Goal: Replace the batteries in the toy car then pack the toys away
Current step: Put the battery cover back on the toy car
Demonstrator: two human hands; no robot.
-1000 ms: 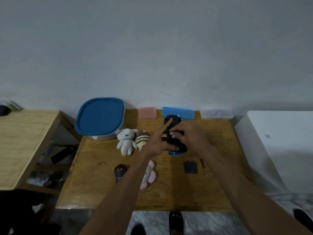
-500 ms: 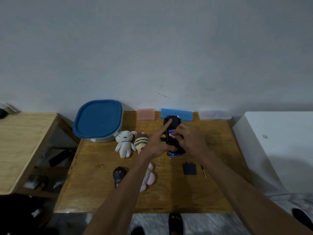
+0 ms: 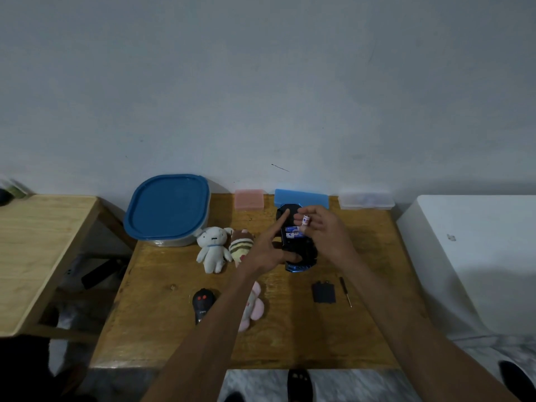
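The right hand (image 3: 324, 233) pinches a single battery (image 3: 305, 220) at its fingertips just above the toy car (image 3: 297, 248); the left hand (image 3: 268, 250) steadies the upturned car at frame centre, index finger straight along it; two batteries (image 3: 293, 232) sit in the open bay; lower right, the cover (image 3: 323, 292) and screwdriver (image 3: 345, 291) lie loose on the tabletop (image 3: 162, 329). By my judgement the swap is midway; closing up, then packing the plush toys (image 3: 213, 248) into the blue-lidded container (image 3: 168, 210), remains.

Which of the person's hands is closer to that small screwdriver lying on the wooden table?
Right. The right hand hangs just beyond the thin dark-handled screwdriver; the left hand grips the black toy car, farther left.
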